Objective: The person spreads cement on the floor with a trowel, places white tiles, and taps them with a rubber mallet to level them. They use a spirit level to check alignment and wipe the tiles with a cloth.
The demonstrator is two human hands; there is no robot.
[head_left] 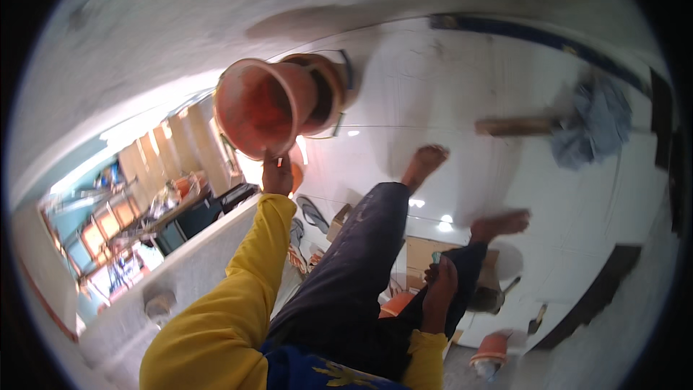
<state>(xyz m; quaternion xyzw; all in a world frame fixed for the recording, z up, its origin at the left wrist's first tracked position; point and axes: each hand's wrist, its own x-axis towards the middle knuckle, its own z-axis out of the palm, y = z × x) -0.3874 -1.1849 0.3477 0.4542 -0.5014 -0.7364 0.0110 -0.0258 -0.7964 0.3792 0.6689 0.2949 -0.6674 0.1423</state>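
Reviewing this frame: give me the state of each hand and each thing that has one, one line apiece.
Left hand: raised, gripping the rim of the orange plastic bucket.
Orange plastic bucket: held up, tipped sideways, open mouth facing the camera.
Right hand: resting on the right knee; holding nothing visible.
Grey cloth mop: lying on the white tiled floor.
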